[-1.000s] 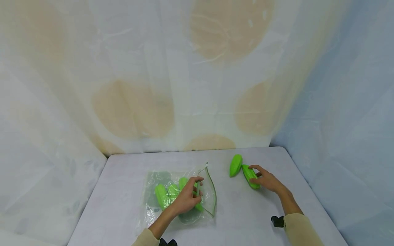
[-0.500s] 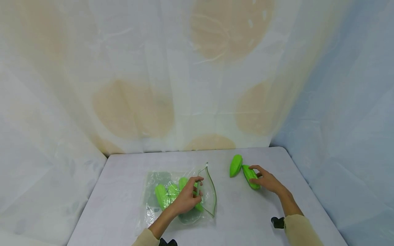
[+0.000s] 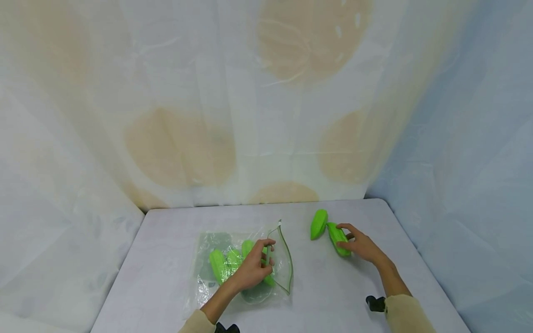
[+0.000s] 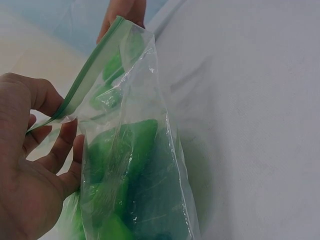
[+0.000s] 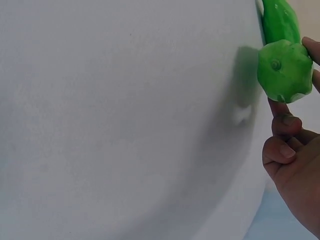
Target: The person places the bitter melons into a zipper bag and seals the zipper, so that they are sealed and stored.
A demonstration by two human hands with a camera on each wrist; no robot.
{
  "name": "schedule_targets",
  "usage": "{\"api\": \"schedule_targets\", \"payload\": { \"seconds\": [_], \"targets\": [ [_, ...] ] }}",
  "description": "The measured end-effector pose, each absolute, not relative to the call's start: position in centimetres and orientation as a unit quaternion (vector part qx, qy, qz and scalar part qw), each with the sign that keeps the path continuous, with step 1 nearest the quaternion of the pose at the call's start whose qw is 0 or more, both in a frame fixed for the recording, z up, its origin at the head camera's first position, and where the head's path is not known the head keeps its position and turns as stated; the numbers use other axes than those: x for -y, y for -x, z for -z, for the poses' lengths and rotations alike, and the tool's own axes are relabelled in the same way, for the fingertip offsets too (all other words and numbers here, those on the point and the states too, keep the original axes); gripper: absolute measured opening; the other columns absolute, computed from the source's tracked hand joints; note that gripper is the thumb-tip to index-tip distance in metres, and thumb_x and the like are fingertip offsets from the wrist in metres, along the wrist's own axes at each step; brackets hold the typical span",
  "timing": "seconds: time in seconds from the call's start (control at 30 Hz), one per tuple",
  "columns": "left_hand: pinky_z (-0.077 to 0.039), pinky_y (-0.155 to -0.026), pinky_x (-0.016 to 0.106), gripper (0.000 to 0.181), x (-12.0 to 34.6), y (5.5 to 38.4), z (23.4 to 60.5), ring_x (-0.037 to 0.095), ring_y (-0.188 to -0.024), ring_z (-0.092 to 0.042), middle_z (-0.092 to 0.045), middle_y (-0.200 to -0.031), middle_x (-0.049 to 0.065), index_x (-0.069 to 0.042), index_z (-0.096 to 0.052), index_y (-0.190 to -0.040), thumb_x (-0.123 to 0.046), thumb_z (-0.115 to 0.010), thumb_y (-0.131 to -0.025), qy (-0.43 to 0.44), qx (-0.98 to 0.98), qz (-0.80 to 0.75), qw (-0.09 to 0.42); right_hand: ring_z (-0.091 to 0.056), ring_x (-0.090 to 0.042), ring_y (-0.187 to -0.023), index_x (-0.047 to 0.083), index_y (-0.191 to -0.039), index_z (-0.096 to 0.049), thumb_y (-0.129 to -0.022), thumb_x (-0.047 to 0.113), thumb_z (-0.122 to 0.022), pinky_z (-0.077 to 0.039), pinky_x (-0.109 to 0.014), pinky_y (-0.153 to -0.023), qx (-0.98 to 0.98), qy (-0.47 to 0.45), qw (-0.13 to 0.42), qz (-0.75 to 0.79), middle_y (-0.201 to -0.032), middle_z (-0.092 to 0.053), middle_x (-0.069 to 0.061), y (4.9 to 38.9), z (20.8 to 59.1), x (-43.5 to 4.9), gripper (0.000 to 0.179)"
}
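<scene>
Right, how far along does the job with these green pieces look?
It looks like packing, partway through. Done: at least three bagged pieces show through the clear bag. In hand: the left hand holds the bag's mouth; the right hand grips the near piece. Apparently to go: that one and the far piece, both outside the bag.

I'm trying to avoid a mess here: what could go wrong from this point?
The left hand holds the clear bag only near its green-edged mouth, so it could slip and close. The right hand holds the nearer loose green piece with its fingertips, so it might drop. The farther loose green piece lies close by and could get nudged.
</scene>
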State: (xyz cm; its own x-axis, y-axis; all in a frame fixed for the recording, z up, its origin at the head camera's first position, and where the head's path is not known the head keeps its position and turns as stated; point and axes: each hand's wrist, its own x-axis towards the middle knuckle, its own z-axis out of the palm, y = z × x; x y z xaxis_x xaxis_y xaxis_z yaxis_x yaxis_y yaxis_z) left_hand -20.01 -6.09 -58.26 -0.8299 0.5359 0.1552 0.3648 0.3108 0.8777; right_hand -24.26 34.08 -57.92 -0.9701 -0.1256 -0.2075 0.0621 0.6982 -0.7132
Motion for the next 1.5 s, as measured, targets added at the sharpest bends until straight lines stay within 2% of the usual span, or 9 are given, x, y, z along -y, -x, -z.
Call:
{"api": "schedule_targets", "payload": {
  "seconds": [0.23,0.6,1.13,1.5],
  "targets": [
    [-0.054,-0.072,0.026,0.068,6.2,20.1,58.1,0.015,-0.092,-0.058,-0.049,-0.133,0.015,-0.021,-0.037,-0.147,0.003,-0.059,-0.087,-0.278,-0.807,-0.515,0.085,-0.059,-0.032,-0.107,0.028,-0.147,-0.044,-0.091,0.044,-0.071,-0.050,-0.039,-0.073,-0.911,0.025,0.110,0.397,-0.129,-0.056,-0.021,24.0,57.4,-33.6,0.064],
    [-0.054,-0.072,0.026,0.067,6.3,20.1,58.0,0.015,-0.092,-0.058,-0.049,-0.133,0.016,-0.021,-0.038,-0.146,0.004,-0.059,-0.087,-0.278,-0.807,-0.514,0.084,-0.057,-0.028,-0.104,0.029,-0.147,-0.044,-0.091,0.046,-0.071,-0.048,-0.036,-0.070,-0.905,0.033,0.104,0.411,-0.127,-0.056,-0.016,23.8,57.2,-32.4,0.064],
    [-0.053,-0.072,0.026,0.067,6.2,20.2,58.1,0.016,-0.092,-0.058,-0.049,-0.132,0.017,-0.021,-0.038,-0.145,0.005,-0.060,-0.087,-0.281,-0.804,-0.517,0.086,-0.059,-0.023,-0.089,0.027,-0.144,-0.047,-0.091,0.042,-0.072,-0.048,-0.036,-0.068,-0.893,0.056,0.105,0.434,-0.123,-0.059,-0.017,23.0,56.8,-29.6,0.061],
    [-0.053,-0.072,0.025,0.066,6.1,20.2,58.0,0.016,-0.092,-0.056,-0.049,-0.132,0.017,-0.020,-0.038,-0.146,0.003,-0.061,-0.088,-0.283,-0.806,-0.513,0.083,-0.058,-0.021,-0.082,0.031,-0.142,-0.050,-0.089,0.041,-0.075,-0.048,-0.035,-0.066,-0.883,0.097,0.095,0.449,-0.120,-0.061,-0.013,22.7,56.6,-26.8,0.060]
  ]
}}
